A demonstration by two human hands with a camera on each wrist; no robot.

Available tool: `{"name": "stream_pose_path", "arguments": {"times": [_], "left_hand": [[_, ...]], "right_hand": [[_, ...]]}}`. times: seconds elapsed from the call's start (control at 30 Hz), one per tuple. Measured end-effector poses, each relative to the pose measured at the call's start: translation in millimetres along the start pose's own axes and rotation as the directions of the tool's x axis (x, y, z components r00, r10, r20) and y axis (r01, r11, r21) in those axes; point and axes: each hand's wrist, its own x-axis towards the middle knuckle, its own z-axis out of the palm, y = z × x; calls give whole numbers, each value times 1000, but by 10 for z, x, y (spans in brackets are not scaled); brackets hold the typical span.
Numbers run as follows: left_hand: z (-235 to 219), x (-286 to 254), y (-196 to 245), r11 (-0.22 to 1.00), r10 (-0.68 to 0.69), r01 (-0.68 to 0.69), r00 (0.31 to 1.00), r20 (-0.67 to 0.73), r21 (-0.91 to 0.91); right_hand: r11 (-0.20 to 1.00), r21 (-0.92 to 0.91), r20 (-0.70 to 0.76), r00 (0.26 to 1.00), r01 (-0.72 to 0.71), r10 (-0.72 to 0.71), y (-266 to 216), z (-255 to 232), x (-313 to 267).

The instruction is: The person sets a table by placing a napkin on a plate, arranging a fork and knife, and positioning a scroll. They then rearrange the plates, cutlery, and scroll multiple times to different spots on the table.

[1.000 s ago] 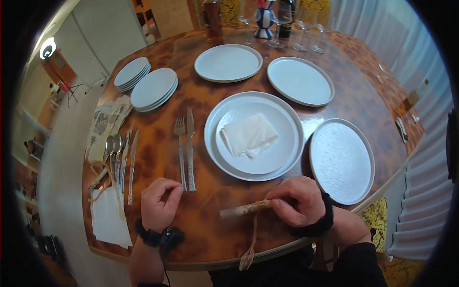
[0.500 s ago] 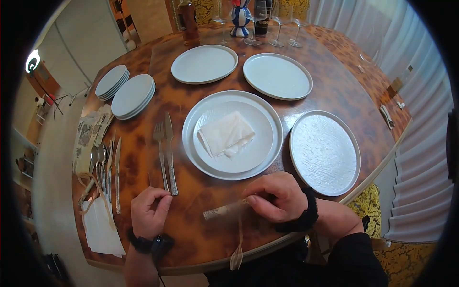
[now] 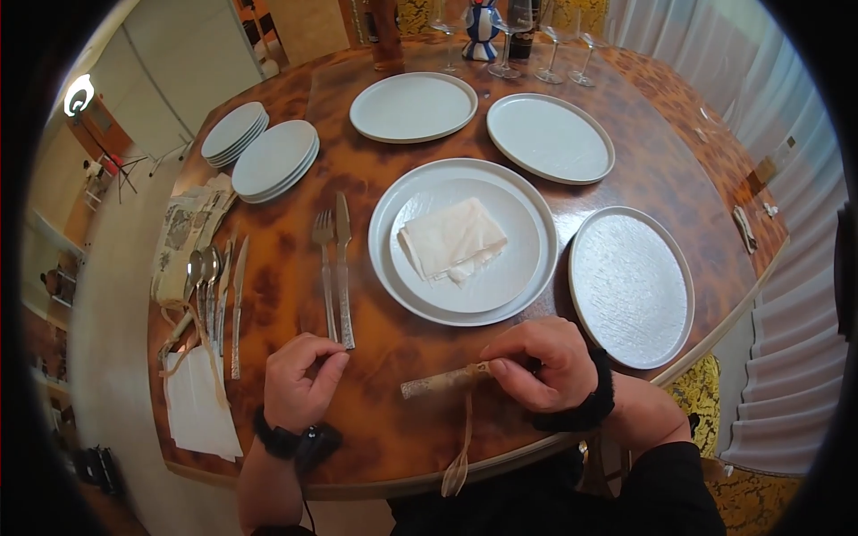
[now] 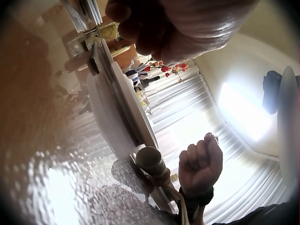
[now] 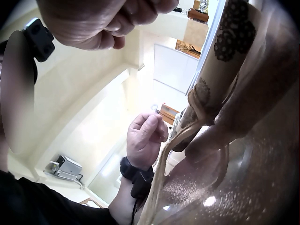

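Observation:
A beige roll [image 3: 438, 384] with a dark print, tied with a flat cord [image 3: 468, 429], lies on the table near the front edge. My right hand [image 3: 545, 366] is just beside the roll's right end, fingers curled in. In the left wrist view that right hand [image 4: 201, 164] shows as a fist above the table, apart from the roll [image 4: 151, 159]. My left hand [image 3: 304, 382] rests by the handle ends of a fork [image 3: 325, 268] and a knife [image 3: 343, 259]. Its thumb lies against the curled forefinger, and nothing shows between them.
A folded napkin [image 3: 454, 239] sits on stacked plates [image 3: 386, 268]. More plates [image 3: 633, 286] surround them, with small stacks [image 3: 275, 161] at the far left. Spoons and knives [image 3: 214, 286], printed cloths [image 3: 188, 223] and white paper [image 3: 198, 415] lie left. Stemmed glasses [image 3: 554, 40] and bottles [image 3: 386, 36] stand behind.
The head view swung, so the whole scene slid left and then back right. Both hands and the tied roll keep nearly the same places on the table.

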Motion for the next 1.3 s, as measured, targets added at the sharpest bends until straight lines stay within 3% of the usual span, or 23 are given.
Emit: {"name": "stream_pose_path", "arguments": {"times": [0.2,0.33,0.37,0.5,0.6,0.67,0.73,0.87,1.03,1.2,1.3], "left_hand": [[4,5,-21,998,51,-51,998,-25,23],[-1,7,-34,999,-41,43,996,-74,26],[-7,20,-8,992,-125,126,987,-97,3],[-3,133,-250,964,-261,249,950,-169,-93],[30,292,-119,907,-366,369,929,-51,205],[81,409,-9,828,-264,233,964,-13,510],[172,536,1,737,-381,280,924,36,615],[206,653,-70,703,-475,373,880,10,606],[112,648,-246,687,-463,400,884,-60,607],[-270,519,-570,671,-512,472,853,-102,573],[-513,386,-751,578,-483,495,848,-217,648]], "right_hand": [[999,30,-25,999,26,-26,1,14,-9],[999,33,-43,998,39,-37,-10,21,-37],[999,31,-47,998,35,-34,-4,20,-47],[999,46,-79,997,-4,8,-19,17,-61],[999,35,-100,995,5,-2,-12,32,-73],[999,32,-99,995,9,-6,-19,49,-60],[999,35,-93,996,-10,14,-57,48,-67],[999,32,-85,996,-16,19,-52,47,-63],[999,43,-65,998,5,-3,-16,54,-77],[999,31,-63,998,12,-10,-8,42,-75],[999,22,-50,998,40,-39,8,38,-74]]}}
